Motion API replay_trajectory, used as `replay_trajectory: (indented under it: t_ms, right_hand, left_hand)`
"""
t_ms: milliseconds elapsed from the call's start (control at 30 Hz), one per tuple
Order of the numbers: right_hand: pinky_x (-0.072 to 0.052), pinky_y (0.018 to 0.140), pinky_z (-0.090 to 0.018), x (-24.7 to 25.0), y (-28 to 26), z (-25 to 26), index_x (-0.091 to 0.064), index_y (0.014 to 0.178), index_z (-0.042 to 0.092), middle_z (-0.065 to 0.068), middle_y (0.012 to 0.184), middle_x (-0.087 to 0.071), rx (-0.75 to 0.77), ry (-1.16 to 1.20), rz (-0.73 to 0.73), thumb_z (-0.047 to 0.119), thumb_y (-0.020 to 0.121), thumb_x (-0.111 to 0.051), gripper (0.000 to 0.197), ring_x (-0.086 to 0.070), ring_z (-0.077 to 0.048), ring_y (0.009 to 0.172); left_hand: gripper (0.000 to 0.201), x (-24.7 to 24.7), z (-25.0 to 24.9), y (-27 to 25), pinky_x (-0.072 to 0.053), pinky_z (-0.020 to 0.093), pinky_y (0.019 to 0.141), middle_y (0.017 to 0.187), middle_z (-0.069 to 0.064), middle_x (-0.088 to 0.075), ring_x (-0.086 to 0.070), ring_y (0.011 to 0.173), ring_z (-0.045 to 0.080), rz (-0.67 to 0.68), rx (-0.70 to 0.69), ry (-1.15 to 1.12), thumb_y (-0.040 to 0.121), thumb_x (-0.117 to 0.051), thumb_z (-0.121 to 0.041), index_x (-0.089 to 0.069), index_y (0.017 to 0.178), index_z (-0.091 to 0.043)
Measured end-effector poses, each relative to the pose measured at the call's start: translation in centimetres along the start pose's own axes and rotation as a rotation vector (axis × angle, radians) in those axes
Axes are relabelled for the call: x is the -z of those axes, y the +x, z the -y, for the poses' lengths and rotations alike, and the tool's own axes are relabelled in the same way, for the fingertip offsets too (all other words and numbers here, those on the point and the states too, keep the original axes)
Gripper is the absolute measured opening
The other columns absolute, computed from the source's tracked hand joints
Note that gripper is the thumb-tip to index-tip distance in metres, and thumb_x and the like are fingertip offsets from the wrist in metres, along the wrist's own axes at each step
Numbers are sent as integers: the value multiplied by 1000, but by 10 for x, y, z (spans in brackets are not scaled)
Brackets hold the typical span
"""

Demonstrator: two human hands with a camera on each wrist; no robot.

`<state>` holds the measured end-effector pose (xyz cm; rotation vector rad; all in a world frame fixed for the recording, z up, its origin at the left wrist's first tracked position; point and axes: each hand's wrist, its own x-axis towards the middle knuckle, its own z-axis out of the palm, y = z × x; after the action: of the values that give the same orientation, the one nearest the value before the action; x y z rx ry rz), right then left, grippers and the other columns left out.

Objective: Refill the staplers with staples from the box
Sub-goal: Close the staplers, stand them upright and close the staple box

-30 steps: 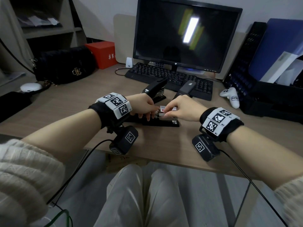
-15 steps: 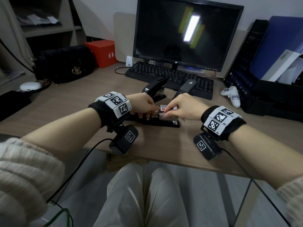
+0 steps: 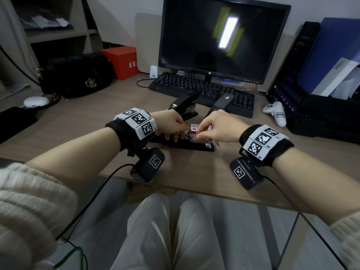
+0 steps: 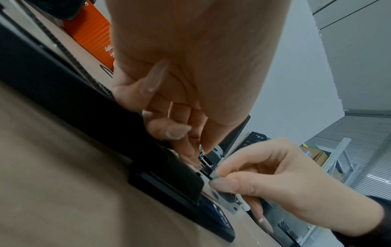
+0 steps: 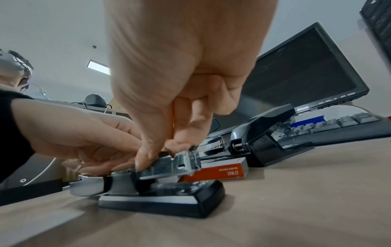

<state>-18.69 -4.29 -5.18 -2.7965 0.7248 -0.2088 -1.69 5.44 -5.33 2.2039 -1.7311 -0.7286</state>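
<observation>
While left hand (image 3: 171,123) grips stapler (image 5: 160,197) at frame centre, your right hand (image 3: 216,125) pinches staple strip (image 5: 167,168); slide it straight into channel.

Black stapler (image 3: 191,146), red-and-white staple box (image 5: 215,172), tan desk (image 3: 81,121).

On my left hand (image 3: 171,122) and right hand (image 3: 220,125) I see long pale nails; behind each, a black wristband carries white coded tiles, a black cabled camera beneath, cream knit sleeves further back.
</observation>
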Motion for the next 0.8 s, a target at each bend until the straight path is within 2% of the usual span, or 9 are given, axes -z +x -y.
replay_trajectory:
  t_ms: [67, 133, 167, 300, 367, 433, 600, 800]
  right_hand:
    - [-54, 76, -37, 2, -2, 1, -77, 80, 31, 12, 75, -70, 3, 7, 7, 46, 77, -73, 15, -60, -1, 61]
    - [-56, 74, -35, 4, -4, 3, -74, 76, 32, 9, 76, -71, 6, 30, 23, 43, 78, -74, 11, -59, 10, 57]
    - [-56, 74, -35, 5, -4, 4, -73, 74, 33, 8, 76, -72, 6, 31, 29, 42, 78, -74, 10, -59, 12, 54]
    - [-56, 76, -35, 5, -3, 4, -69, 67, 36, 8, 72, -72, -15, 11, 43, 40, 78, -74, 13, -62, -1, 45]
    - [-56, 77, -35, 5, -2, 5, -67, 63, 37, 12, 69, -71, -22, 1, 41, 41, 77, -74, 16, -61, 0, 44]
    - [-56, 76, -36, 5, -1, 6, -66, 61, 39, 14, 67, -68, -26, -3, 42, 42, 77, -75, 19, -60, 4, 48]
    - [-54, 78, -40, 1, 2, 3, -68, 63, 38, 13, 68, -70, -38, 15, 38, 55, 67, -73, 18, -63, -6, 71]
    - [-53, 83, -41, 1, 4, 5, -73, 74, 37, 18, 78, -70, 1, 69, 41, 52, 66, -76, 17, -65, -7, 83]
  left_hand:
    - [40, 0, 0, 0, -34, 21, 45, 61, -6, -65, -50, 44, 10, 6, 1, -3, 99, -45, -45, -63, 76, -17]
    - [40, 0, 0, 0, -33, 21, 44, 61, -6, -65, -50, 44, 9, 10, 2, -6, 99, -45, -45, -64, 77, -17]
    - [40, 0, 0, 0, -33, 21, 44, 61, -6, -65, -50, 44, 9, 11, 2, -9, 99, -46, -45, -64, 77, -17]
    - [39, 1, 0, 0, -34, 22, 46, 62, -6, -65, -50, 45, 10, 13, 2, -11, 99, -46, -45, -64, 78, -16]
    - [39, 0, 0, 0, -34, 22, 46, 63, -5, -65, -50, 45, 10, 12, 2, -11, 99, -46, -45, -64, 79, -16]
    - [39, 0, 0, 0, -34, 22, 46, 62, -5, -65, -50, 45, 10, 12, 1, -10, 99, -46, -45, -64, 80, -16]
    - [39, 1, 0, -1, -34, 22, 45, 62, -5, -65, -50, 44, 9, 12, -2, -16, 99, -46, -45, -64, 80, -16]
    - [39, 1, 0, -2, -34, 21, 45, 60, -6, -66, -51, 46, 11, 21, -18, -28, 99, -47, -43, -63, 75, -17]
